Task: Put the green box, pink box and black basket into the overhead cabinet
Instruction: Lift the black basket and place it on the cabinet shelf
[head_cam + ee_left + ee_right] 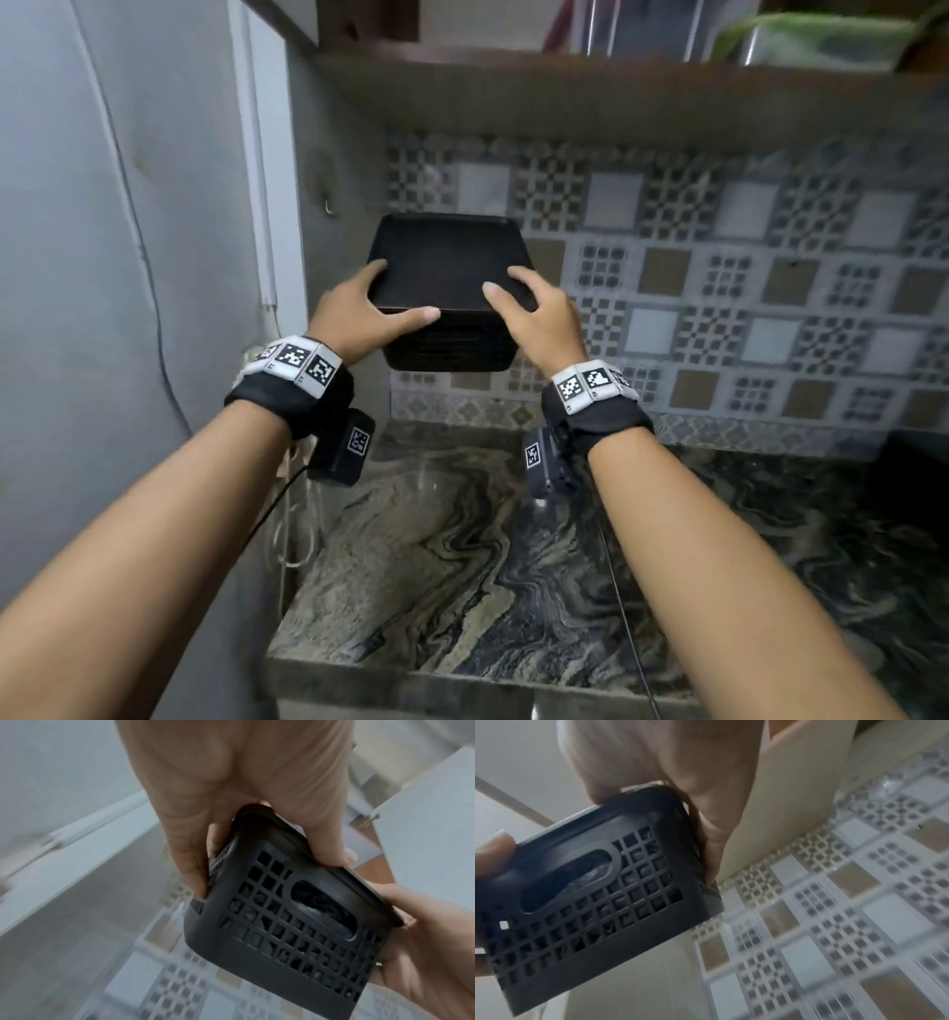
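The black basket (447,288) with a flat black lid and lattice sides hangs in the air above the counter, below the overhead cabinet (590,92). My left hand (359,313) grips its near left corner, thumb on the lid. My right hand (534,313) grips the near right corner, thumb on the lid. In the left wrist view the basket (287,923) shows its grid wall and oval handle hole between my left hand (231,821) and right hand (421,953). In the right wrist view the basket (590,902) is held by my right hand (680,801). A green box (816,41) sits in the cabinet; beside it something pinkish is blurred.
A marbled stone counter (462,555) lies below my arms. A patterned tile wall (719,288) stands behind the basket. A grey wall (102,257) with a cable closes the left side. The cabinet's wooden bottom edge (616,103) runs overhead.
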